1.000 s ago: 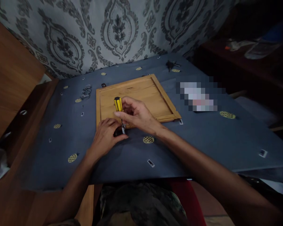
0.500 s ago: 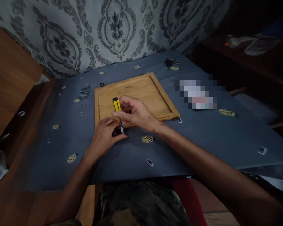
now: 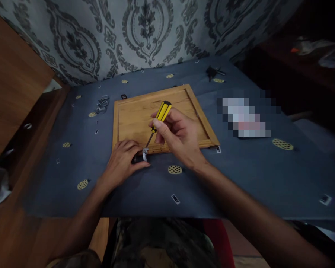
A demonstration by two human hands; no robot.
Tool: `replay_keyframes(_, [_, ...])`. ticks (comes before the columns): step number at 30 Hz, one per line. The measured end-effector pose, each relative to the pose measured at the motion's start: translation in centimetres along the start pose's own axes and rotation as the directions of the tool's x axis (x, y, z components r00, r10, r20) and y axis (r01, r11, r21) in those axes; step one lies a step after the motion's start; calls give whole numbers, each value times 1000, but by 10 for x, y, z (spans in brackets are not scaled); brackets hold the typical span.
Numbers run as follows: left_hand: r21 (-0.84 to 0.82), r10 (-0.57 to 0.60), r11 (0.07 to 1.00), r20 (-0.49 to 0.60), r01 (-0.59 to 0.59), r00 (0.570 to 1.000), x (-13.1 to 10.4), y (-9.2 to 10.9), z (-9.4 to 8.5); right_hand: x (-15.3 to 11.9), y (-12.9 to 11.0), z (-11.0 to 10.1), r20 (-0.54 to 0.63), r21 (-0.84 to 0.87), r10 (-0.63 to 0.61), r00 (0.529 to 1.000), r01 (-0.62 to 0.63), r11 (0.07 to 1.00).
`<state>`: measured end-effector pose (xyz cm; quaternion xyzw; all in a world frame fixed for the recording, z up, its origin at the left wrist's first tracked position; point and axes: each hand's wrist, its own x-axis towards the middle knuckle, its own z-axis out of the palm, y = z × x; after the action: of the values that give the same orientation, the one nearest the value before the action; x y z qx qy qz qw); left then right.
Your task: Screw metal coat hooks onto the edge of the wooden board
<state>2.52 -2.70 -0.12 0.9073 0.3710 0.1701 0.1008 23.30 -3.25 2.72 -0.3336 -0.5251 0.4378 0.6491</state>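
Note:
A yellow and black screwdriver is held in my right hand, between thumb and fingers. It leans, with its handle up to the right and its shaft pointing down-left to the near edge of a framed wooden panel. The tip is close to a small metal fitting with a dark part at that edge; whether it touches is unclear. My left hand grips this fitting, with its fingers over the panel's near-left corner and its thumb below. The panel lies flat on a blue patterned cloth.
Metal pieces lie left of the panel. A small black piece sits at its far edge. Dark items rest at the back right, and a blurred-out object lies on the right. Behind the table hangs patterned fabric.
My right hand has moved right, and the screwdriver has gone from nearly upright to leaning right, its tip lifted. The metal fitting shows more clearly. My left hand stays in place.

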Motion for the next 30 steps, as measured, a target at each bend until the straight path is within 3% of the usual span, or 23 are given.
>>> replay_keyframes(9, [-14, 3, 1000, 5, -3, 1000, 0, -1, 0, -8, 16, 0, 17, -114, 36, 999, -33, 993])
replay_keyframes(30, [-1, -14, 1000, 9, 14, 1000, 1, -1, 1, -11, 20, 5, 60, -58, 20, 998, -17, 998])
